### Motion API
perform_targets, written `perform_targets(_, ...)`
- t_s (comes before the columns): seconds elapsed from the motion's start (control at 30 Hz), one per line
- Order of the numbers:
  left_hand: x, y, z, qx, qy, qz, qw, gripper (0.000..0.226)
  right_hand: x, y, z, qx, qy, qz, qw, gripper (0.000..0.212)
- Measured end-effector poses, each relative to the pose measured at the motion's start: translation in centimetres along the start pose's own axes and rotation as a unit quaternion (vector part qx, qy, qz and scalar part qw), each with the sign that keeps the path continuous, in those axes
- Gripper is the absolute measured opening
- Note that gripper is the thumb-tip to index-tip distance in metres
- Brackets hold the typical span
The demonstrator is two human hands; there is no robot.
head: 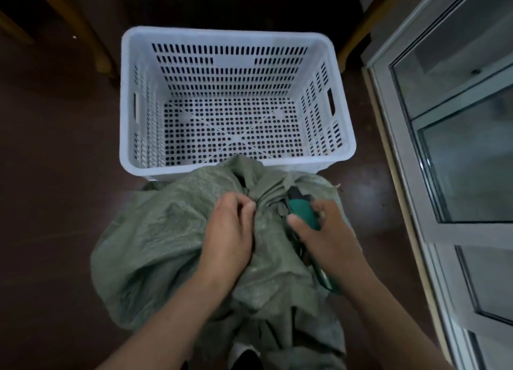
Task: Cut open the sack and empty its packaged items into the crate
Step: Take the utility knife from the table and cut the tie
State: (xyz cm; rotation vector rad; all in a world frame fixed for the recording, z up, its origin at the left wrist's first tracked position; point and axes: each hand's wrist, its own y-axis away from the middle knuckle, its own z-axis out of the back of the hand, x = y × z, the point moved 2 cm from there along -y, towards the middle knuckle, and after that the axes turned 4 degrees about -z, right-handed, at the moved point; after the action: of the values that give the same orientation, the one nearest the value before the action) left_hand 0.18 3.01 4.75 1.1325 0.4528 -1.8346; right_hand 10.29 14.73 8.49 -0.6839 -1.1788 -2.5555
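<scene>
Our left hand (230, 225) is pinched shut on the gathered neck of the green sack (155, 247), while our right hand (324, 230) is wrapped around a teal-handled cutter (302, 210) with its tip pointing at that bunched neck. The sack sits on the dark floor (55, 175) right in front of us, its top touching the near rim of the white crate (236, 36). It looks like soft, crinkly woven plastic, floppy rather than stiff, so we'd guess gripping just below the tie keeps it taut. The crate has nothing in it. A glass-paned door (458, 147) stands close on the right, wooden legs (83, 30) beyond.
</scene>
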Motion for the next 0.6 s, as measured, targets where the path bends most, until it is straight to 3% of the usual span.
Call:
perform_targets(0.07,-0.1,-0.9,1.4,-0.050,0.021,0.036,0.998,0.008,-0.3,-0.7,-0.5,0.042,-0.061,-0.038,0.997,0.048)
perform_targets(0.17,-1.2,-2.3,4.3,-0.132,0.042,0.044,0.989,0.008,0.0,-0.9,-0.2,0.077,-0.165,-0.046,0.982,0.029)
perform_targets(0.23,-2.2,-3.3,6.2,-0.184,0.048,0.026,0.981,0.007,0.3,-0.9,0.6,0.099,-0.279,-0.054,0.954,0.014)
perform_targets(0.3,-2.9,-4.2,7.8,-0.213,0.066,0.012,0.975,0.007,0.8,-0.7,0.9,0.127,-0.368,-0.072,0.918,0.022)
perform_targets(0.4,-2.4,-5.5,9.0,-0.211,0.067,0.025,0.975,0.005,1.3,-0.8,0.7,0.137,-0.374,-0.077,0.914,0.035)
perform_targets(0.6,3.5,-7.3,12.5,-0.248,0.036,0.090,0.964,0.008,2.8,-0.8,-1.1,0.133,-0.388,-0.071,0.909,0.022)
